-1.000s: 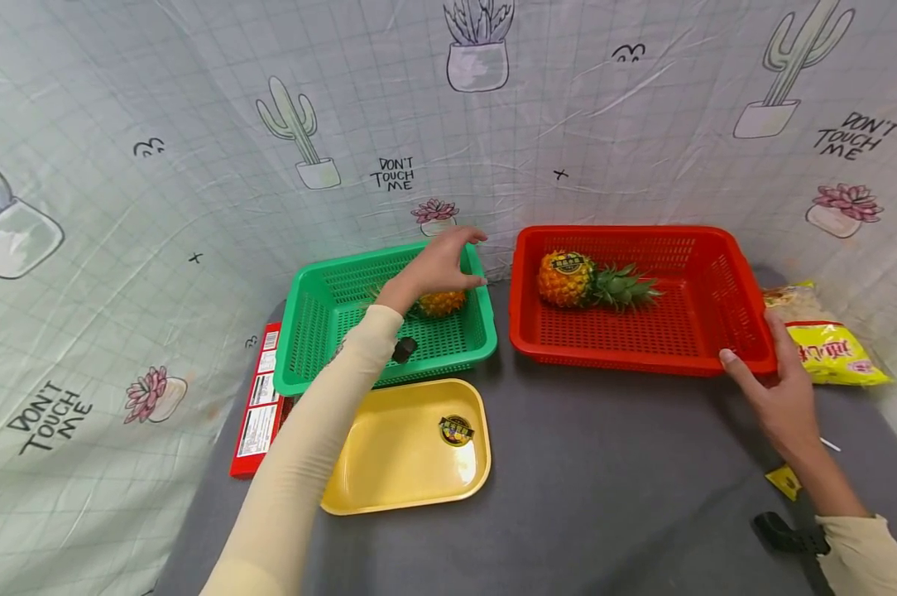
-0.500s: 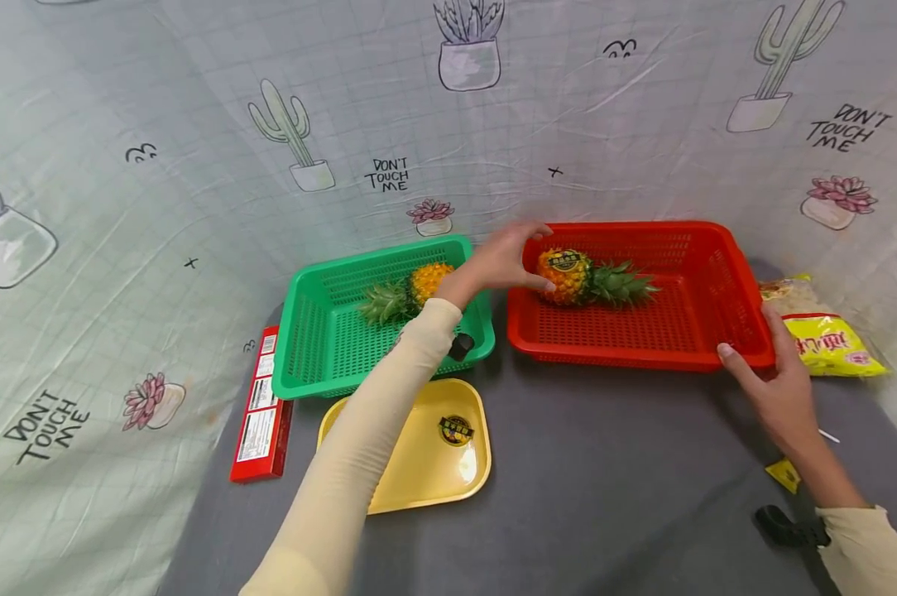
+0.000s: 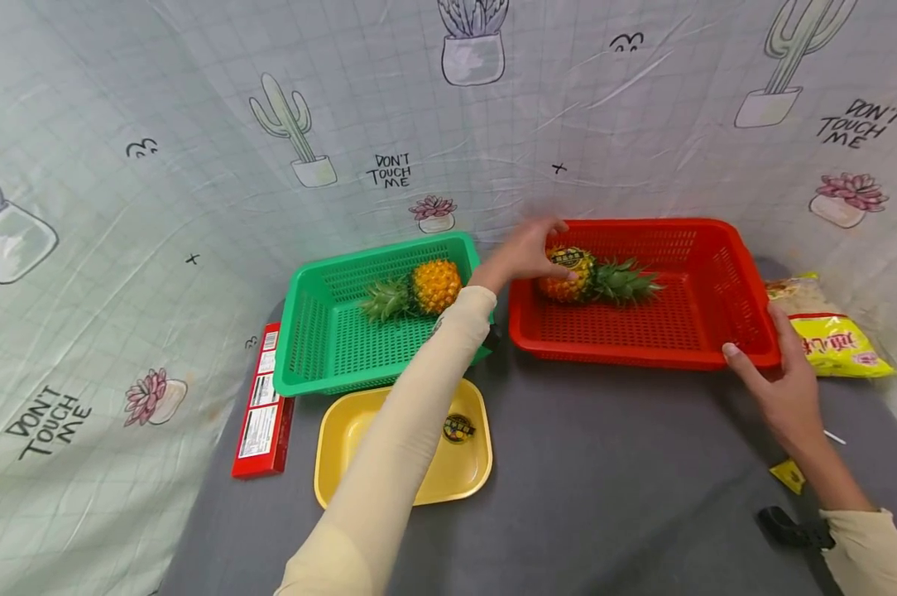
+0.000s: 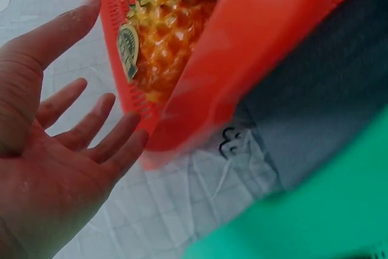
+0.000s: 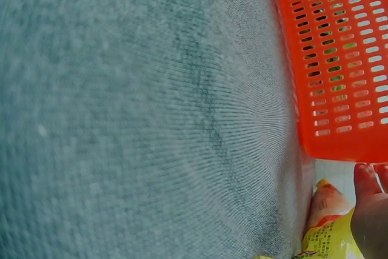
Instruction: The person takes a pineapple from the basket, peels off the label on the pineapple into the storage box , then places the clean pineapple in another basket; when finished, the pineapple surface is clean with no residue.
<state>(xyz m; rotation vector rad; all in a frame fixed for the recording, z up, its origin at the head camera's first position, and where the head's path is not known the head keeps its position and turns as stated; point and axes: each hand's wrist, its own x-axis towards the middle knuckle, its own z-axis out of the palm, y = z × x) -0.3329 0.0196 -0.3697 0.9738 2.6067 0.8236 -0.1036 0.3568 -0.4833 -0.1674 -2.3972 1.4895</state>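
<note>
One pineapple [image 4: 167, 40] lies in the red basket [image 3: 642, 356] — left hand [image 3: 526, 250] near it, fingers [image 4: 118, 134] spread, best curled evenly round the body — right hand [image 3: 785, 397] gripping the basket's near-right corner, ideally steadily.

- ok I'm counting 2 pineapples [image 3: 438, 285] [image 3: 592, 277]
- 2 baskets are sitting: 1 red basket [image 3: 627, 356], 1 green basket [image 3: 344, 383]
- 1 yellow tray [image 3: 456, 480] is showing
- 1 red box [image 3: 258, 422] is lying around
- 2 hands [image 3: 529, 252] [image 3: 787, 397] are poking in
- bags [image 3: 839, 343], not making out if 1 or 2
</note>
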